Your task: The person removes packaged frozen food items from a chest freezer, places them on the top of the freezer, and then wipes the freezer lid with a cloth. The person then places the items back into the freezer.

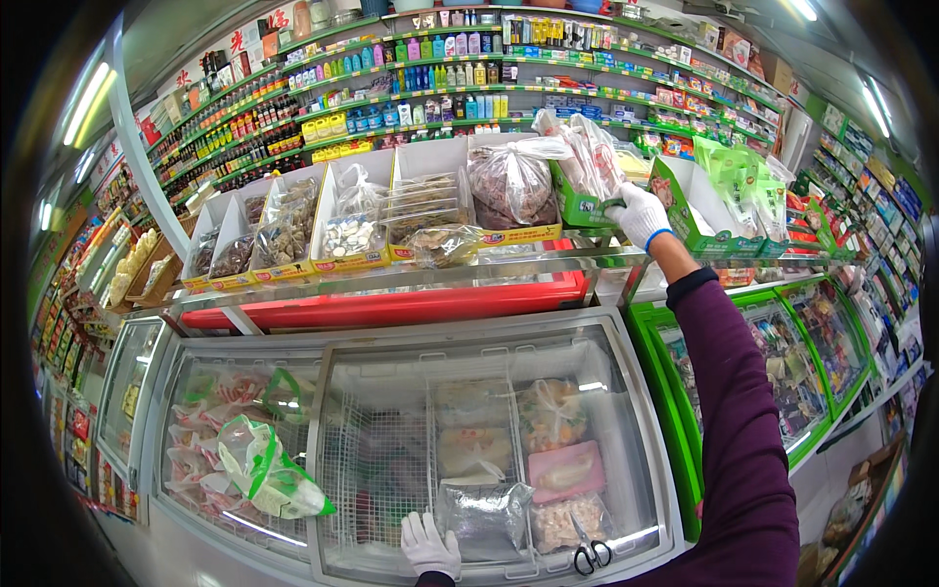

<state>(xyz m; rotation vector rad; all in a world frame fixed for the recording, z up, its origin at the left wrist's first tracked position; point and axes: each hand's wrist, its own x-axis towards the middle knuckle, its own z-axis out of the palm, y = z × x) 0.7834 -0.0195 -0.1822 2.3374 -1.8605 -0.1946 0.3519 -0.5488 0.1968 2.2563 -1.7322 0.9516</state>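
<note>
My right hand [637, 214], in a white knit glove, reaches up to the shelf above the freezers. Its fingers touch the corner of a green cardboard display box [576, 199] that holds clear plastic packets [587, 150]; whether they grip it cannot be told. My left hand [430, 544], gloved too, rests flat with fingers spread on the glass lid of a chest freezer [374, 469]. Black-handled scissors [590, 554] lie on the glass to its right. On the lid's left part lies a green and white plastic bag [268, 469].
A metal-edged shelf [440, 277] carries boxes of dried goods, among them a tied clear bag [513, 180] and a green box [693, 209]. A green-framed freezer [799, 367] stands at the right. Stocked store shelves [455, 88] rise behind.
</note>
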